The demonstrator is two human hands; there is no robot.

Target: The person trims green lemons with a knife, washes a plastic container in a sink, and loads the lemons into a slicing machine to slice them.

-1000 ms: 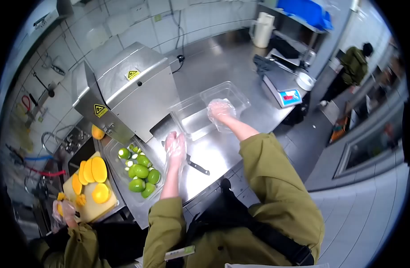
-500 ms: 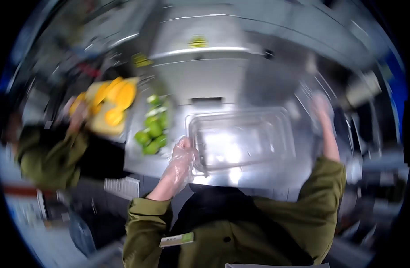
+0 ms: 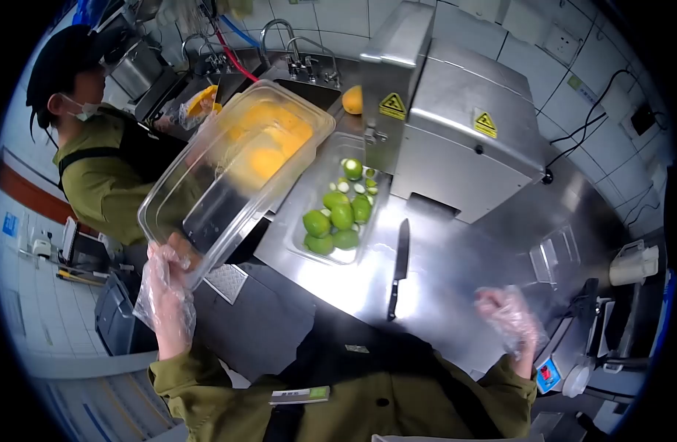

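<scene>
My left hand (image 3: 167, 291), in a clear plastic glove, grips the near end of a large clear plastic tub (image 3: 198, 158). The tub is raised and tilted at the left, and orange fruit pieces show through it. My right hand (image 3: 506, 315), also gloved, hovers over the right part of the steel counter with its fingers curled and nothing visible in them. Between my hands, a knife (image 3: 402, 258) with a black handle lies on the counter. Left of the knife, a clear container (image 3: 294, 237) holds whole limes (image 3: 341, 216) and small cut lime ends.
A co-worker (image 3: 106, 162) stands at the left by the sink (image 3: 309, 93), a gloved hand on orange fruit. A steel machine (image 3: 464, 132) with yellow warning labels stands at the back. A small clear container (image 3: 556, 255) and a white jug (image 3: 633, 264) are at the right.
The clear tub has gone from the counter in front of me up and left in my left hand. My right hand has come nearer from the far right. The knife is now visible.
</scene>
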